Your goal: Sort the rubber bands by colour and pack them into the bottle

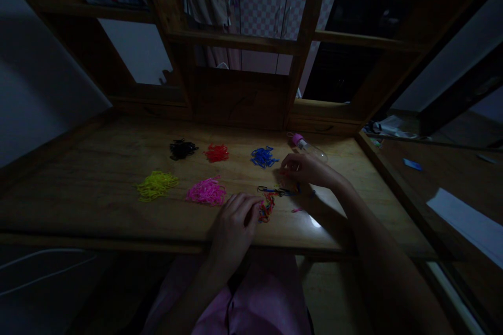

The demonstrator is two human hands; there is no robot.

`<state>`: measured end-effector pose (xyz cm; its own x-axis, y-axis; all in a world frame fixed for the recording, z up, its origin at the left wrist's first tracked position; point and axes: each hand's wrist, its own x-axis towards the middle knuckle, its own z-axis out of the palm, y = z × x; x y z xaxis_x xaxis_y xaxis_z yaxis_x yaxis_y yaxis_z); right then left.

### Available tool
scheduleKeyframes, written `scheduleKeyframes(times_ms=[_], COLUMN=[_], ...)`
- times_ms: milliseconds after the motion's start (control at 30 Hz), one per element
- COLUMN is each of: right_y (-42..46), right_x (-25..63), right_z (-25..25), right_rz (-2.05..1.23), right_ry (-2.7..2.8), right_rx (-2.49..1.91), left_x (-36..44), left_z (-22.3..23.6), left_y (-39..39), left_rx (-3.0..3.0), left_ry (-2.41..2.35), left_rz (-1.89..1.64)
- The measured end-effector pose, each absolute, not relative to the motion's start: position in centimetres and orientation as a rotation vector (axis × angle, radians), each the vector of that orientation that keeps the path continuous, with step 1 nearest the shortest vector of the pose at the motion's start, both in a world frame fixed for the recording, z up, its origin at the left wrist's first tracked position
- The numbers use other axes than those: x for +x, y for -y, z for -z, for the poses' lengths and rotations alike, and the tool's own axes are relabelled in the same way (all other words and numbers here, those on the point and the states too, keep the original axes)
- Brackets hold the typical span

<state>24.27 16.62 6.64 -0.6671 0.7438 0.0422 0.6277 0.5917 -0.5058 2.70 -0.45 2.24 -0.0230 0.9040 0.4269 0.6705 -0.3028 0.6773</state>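
Observation:
My left hand (234, 220) rests on the table at the left edge of a small pile of mixed-colour bands (267, 207). Its fingers are curled together, and a speck of pink shows at their tips. My right hand (308, 168) is over the table just right of the blue pile (263, 157), thumb and fingers pinched; a small reddish bit shows there, too dim to name. Below it lie a few loose dark and blue bands (281, 192) and one pink band (296, 210). All the pieces look like thin, small elastic bands.
Sorted piles lie to the left: black (183, 149), red (216, 153), yellow (157, 185) and pink (206, 191). A clear bottle with a purple cap (310, 147) lies behind my right hand. A wooden shelf frame (239, 97) rises along the table's back.

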Motion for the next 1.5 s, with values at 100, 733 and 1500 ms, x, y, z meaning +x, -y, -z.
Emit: scheduleKeyframes(times_ms=[100,733,1500], right_y=[-16.8,-16.9,-20.9], right_x=[23.9,19.6,7.2], right_z=[-6.0,-9.4,-10.0], right_rz=[-0.683,-0.63,-0.65], right_ry=[2.628,2.682,2.795], right_rx=[-1.163,-1.128,-0.979], left_x=[2.8,1.9,1.9], left_z=[-2.4,-2.5,-2.5], left_y=[0.4,-0.1,0.1], left_rx=[1.976,1.634,1.614], left_ry=[-1.663,-1.507,-1.482], left_rz=[-1.23,-1.411,-1.388])
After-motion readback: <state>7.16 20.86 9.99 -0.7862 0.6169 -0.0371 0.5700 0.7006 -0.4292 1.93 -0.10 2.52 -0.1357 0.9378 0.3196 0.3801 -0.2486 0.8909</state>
